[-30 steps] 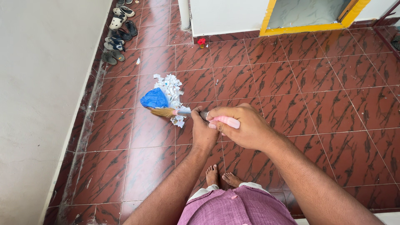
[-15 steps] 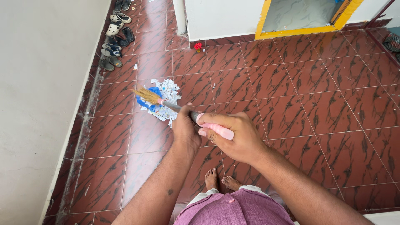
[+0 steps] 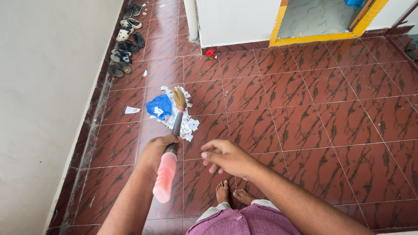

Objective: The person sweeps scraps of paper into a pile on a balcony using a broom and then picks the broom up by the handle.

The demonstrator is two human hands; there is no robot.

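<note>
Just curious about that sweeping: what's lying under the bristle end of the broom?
Under the broom bristles lies a heap of torn white paper scraps on the red floor tiles, with a crumpled blue plastic bag beside them. Whatever sits directly beneath the bristles is covered.

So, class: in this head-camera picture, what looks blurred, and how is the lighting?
Head view: the broom's pink handle end is motion-blurred; the left hand gripping it and the open right hand are fairly sharp; soft, even light, faint sheen on the red tiles.
</note>
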